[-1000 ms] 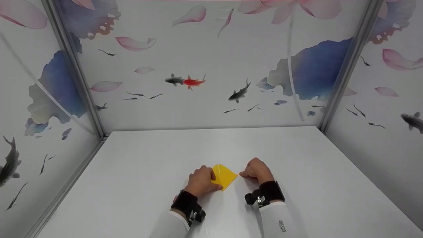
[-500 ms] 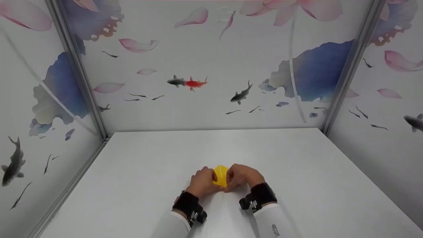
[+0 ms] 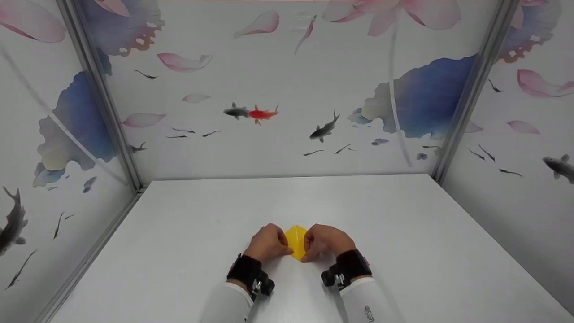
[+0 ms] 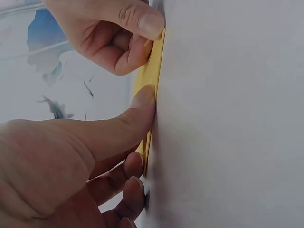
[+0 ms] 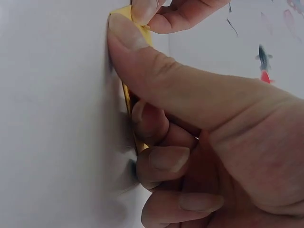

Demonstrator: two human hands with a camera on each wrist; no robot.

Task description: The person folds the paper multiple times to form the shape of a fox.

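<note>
A folded piece of yellow paper (image 3: 296, 240) lies on the white table between the two hands, with a crease running down its middle. My left hand (image 3: 267, 242) grips its left side, thumb on top near the lower edge. On the opposite side, my right hand (image 3: 328, 241) pinches the paper between thumb and curled fingers. The left wrist view shows the paper (image 4: 151, 73) as a thin layered strip close to the tabletop. In the right wrist view, the right thumb presses along the paper's edge (image 5: 123, 10), and the fingers hide much of the rest.
The white table (image 3: 202, 211) stretches out around the hands. Printed panels with fish and petals form a back wall (image 3: 269, 157) and side walls, joined by metal corner posts (image 3: 101, 98). A black camera strap (image 3: 244, 271) circles each wrist.
My right hand has moved left from the paper's outstretched right corner onto its body, and that corner is folded in. The visible paper is narrower. My left hand keeps hold, shifted slightly.
</note>
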